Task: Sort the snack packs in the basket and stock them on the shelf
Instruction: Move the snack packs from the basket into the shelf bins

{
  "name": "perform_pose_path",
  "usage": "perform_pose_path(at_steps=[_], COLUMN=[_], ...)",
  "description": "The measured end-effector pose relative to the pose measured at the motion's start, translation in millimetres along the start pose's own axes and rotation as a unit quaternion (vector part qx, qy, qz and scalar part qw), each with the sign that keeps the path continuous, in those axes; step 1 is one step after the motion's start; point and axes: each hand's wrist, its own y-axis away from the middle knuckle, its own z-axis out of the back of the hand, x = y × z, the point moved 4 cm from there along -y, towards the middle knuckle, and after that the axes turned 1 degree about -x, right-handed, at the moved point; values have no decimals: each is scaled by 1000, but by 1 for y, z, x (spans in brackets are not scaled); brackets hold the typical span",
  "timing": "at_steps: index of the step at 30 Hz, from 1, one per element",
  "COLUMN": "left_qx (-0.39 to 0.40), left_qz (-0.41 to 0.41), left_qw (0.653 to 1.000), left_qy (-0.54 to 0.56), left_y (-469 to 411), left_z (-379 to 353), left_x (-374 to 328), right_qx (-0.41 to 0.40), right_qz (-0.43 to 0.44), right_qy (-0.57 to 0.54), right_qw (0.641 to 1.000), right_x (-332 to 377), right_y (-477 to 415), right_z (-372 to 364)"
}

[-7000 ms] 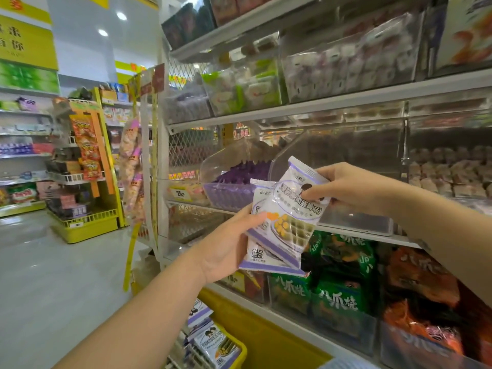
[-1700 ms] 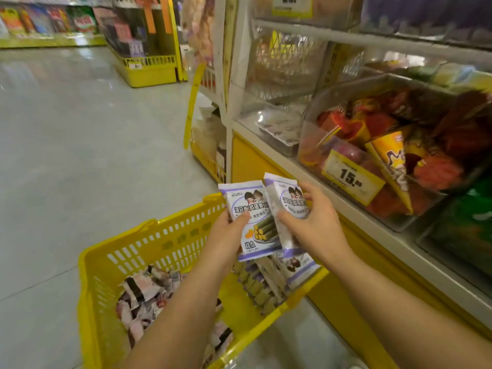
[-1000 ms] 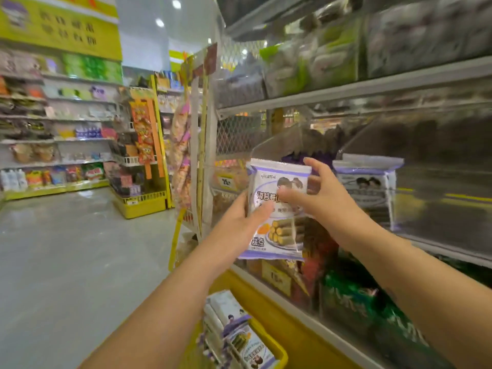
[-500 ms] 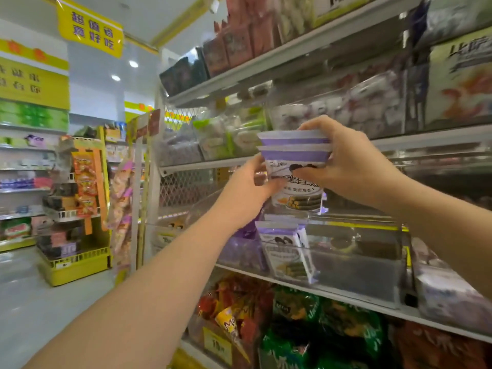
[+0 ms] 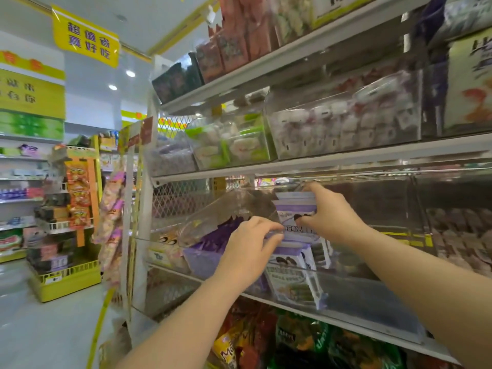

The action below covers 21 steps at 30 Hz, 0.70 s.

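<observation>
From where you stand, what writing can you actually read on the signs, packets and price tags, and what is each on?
"超值省 真好吃": yellow hanging sign.
Yellow wall sign: characters too blurred and partly cut off.
Snack pack, purple and white: print blurred, unreadable.
Price tag on a shelf bin: too blurred to read.

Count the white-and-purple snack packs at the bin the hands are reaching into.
4 visible: two held packs stacked in the right hand over the clear bin, two standing packs inside it, front left. Others may be hidden behind.
</observation>
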Motion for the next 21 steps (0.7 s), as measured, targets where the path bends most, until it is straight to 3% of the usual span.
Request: perform_pose_path(at_steps=[8,13,21], left_qx=[39,-3,-56], left_qz=[-65,-131,-196], left_qw=[996,990,975], left_qy=[-49,-54,-84], left_y=[20,24,22], left_z=[-8,-8,-15], left_x=[9,0,-3], right_qx=[206,248,247], right_qz=[-151,-215,-251], right_qy=[-100,-72,-173], right_qw=[962,942,920], right_x=[-29,-32,-37], right_y=[1,6,7], right_z=[-25,-27,-40])
